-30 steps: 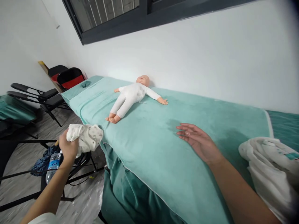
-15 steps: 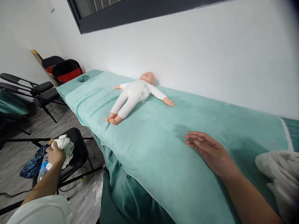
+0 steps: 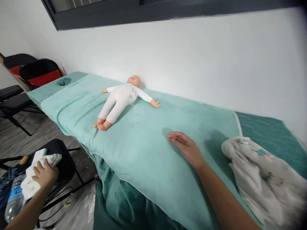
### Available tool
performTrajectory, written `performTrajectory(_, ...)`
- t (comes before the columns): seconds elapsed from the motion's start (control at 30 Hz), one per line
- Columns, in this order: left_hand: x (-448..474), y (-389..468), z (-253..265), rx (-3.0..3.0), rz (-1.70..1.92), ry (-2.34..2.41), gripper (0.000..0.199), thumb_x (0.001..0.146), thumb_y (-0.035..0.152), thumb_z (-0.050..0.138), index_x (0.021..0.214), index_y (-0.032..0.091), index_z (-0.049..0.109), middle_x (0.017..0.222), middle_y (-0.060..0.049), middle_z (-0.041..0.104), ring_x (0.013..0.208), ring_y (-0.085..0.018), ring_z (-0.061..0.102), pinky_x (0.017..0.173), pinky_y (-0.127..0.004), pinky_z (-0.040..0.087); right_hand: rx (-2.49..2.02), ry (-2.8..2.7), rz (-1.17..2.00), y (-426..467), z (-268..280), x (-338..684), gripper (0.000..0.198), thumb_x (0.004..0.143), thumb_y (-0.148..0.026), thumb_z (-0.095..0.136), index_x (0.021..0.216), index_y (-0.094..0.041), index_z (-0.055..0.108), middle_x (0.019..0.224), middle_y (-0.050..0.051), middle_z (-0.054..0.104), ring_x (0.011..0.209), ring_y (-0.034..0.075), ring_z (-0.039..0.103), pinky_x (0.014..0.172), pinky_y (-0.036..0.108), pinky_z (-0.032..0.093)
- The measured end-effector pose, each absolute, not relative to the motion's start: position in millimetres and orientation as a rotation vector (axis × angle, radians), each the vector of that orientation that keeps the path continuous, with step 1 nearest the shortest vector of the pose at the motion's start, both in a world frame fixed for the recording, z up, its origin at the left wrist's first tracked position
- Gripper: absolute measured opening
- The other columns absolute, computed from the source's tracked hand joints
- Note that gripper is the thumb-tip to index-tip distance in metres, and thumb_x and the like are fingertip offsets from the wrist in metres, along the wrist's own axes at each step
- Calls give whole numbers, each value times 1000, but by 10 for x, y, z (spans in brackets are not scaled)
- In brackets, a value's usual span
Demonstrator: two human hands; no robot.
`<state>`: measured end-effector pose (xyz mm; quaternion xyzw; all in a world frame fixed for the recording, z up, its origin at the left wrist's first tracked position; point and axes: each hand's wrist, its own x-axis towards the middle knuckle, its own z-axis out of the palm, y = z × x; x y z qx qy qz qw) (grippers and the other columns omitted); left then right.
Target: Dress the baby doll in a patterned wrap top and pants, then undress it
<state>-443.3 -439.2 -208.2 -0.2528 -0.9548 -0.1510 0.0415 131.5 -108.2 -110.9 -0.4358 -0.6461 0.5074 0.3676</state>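
Observation:
My left hand (image 3: 46, 175) rests on a crumpled white cloth (image 3: 31, 184) on the black chair at lower left. Its fingers are spread over the cloth and not wrapped round it. Over the front middle of the green-covered bed (image 3: 134, 150), my right hand (image 3: 185, 147) is open with nothing in it, its fingers loosely together and slightly bent. Farther back, a baby doll (image 3: 121, 97) in a white suit lies face up, arms out. A white printed cloth (image 3: 261, 182) lies bunched to the right of my right forearm.
A clear plastic bottle (image 3: 15, 199) and a small white box (image 3: 39, 155) are on the chair (image 3: 64, 159) by my left hand. Folding chairs (image 3: 40, 73) stand beyond the bed's far left end. The wall (image 3: 192, 57) runs behind the bed.
The view has turned right, showing more of the printed cloth. My left hand's fingers have gone from closed on the white cloth to spread over it. My right hand remains over the bed.

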Motion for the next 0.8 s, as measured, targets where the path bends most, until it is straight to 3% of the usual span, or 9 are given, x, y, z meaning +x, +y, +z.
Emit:
performTrajectory(0.13, -4054, -4068, -2031, -923, -749, -2521, 68, 80, 36, 59, 144, 29, 39, 161, -13, 34, 148, -37, 35, 116, -62, 34, -1134, -1842, 756, -1279, -1171, 1335, 23, 92, -34, 53, 108, -24, 66, 114, 9, 70, 110, 25, 65, 102, 49, 49)
performTrajectory(0.23, -3479, -3735, -1824, -1118, -1002, -2191, 74, 78, 29, 68, 146, 37, 40, 158, -4, 38, 145, -34, 38, 119, -60, 34, -1130, -1998, 278, -1504, -1111, 1504, 26, 94, -23, 47, 114, -22, 64, 124, 11, 67, 122, 28, 58, 107, 52, 44)
performTrajectory(0.33, -2573, -3337, -1579, -1250, -1229, -1935, 59, 74, 28, 74, 129, 36, 56, 143, -4, 51, 135, -36, 47, 113, -66, 38, -1298, -2004, -151, -1730, -967, 1807, 29, 94, -18, 48, 119, -21, 62, 133, 13, 64, 133, 32, 51, 113, 58, 35)
performTrajectory(0.43, -1547, -2873, -1400, -1799, -1322, -1805, 43, 86, 22, 65, 128, 25, 56, 140, -11, 51, 133, -32, 50, 109, -58, 45, -1560, -1925, -430, -1882, -824, 2203, 35, 95, -26, 51, 128, -18, 56, 145, 17, 55, 142, 38, 40, 116, 63, 26)
performTrajectory(0.5, -959, -2548, -1314, -2163, -1310, -1760, 37, 92, 18, 55, 129, 22, 55, 141, -14, 52, 133, -28, 50, 109, -51, 46, -1740, -1869, -492, -1935, -781, 2487, 42, 95, -35, 54, 132, -15, 53, 148, 20, 51, 143, 40, 38, 115, 62, 27)
performTrajectory(0.6, -347, -2094, -1202, -2445, -1129, -1802, 33, 97, 27, 52, 129, 20, 57, 130, -13, 62, 124, -28, 55, 108, -51, 45, -1960, -1853, -401, -1962, -824, 2874, 42, 94, -46, 54, 123, -16, 57, 140, 19, 59, 128, 40, 52, 103, 56, 41)
performTrajectory(0.7, -8, -1730, -1116, -2677, -1069, -1732, 32, 99, 33, 48, 122, 18, 64, 123, -12, 67, 117, -28, 58, 107, -48, 44, -1980, -1888, -247, -1930, -928, 3102, 31, 95, -43, 50, 111, -19, 63, 132, 15, 64, 113, 36, 61, 91, 49, 48)
performTrajectory(0.8, 194, -1474, -1076, -2855, -1230, -1721, 36, 98, 44, 50, 114, 18, 69, 118, -13, 70, 114, -28, 60, 104, -45, 44, -1762, -1787, -74, -1839, -965, 3070, 27, 95, -39, 50, 110, -20, 63, 123, 13, 68, 107, 32, 64, 88, 46, 49)
